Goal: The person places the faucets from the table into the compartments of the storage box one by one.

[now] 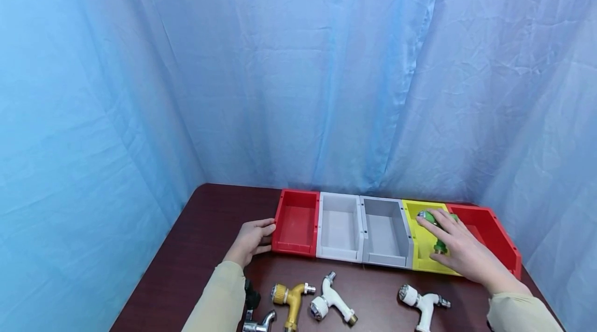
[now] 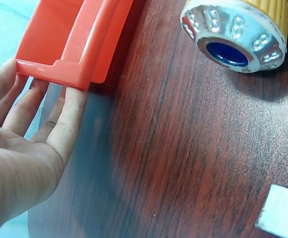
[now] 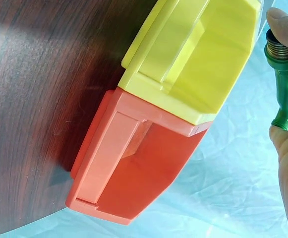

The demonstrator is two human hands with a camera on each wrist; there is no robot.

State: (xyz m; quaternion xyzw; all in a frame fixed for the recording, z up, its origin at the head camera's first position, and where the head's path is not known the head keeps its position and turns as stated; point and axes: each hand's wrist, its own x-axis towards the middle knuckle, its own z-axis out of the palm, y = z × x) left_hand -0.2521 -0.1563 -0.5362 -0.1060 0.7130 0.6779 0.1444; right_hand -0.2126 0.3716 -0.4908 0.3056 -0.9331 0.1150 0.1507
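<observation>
A green faucet (image 3: 285, 84) is held in my right hand (image 1: 459, 249), over the yellow bin (image 1: 424, 241). In the right wrist view, the thumb lies by its threaded end and a finger touches the other end; the rest of the grip is cut off. My left hand (image 1: 254, 241) touches the outer left side of the red bin (image 1: 296, 223) at the row's left end. Its fingers (image 2: 69, 116) are extended against the bin's wall, with the thumb at the rim. Nothing is visible inside this bin.
Between the end bins stand a white bin (image 1: 340, 228) and a grey bin (image 1: 384, 231); another red bin (image 1: 494, 233) ends the row. In front lie a gold faucet (image 1: 294, 301), white faucets (image 1: 335, 298) (image 1: 424, 306), a chrome faucet (image 1: 258, 324) and a black object (image 1: 252, 298). Blue curtains surround the table.
</observation>
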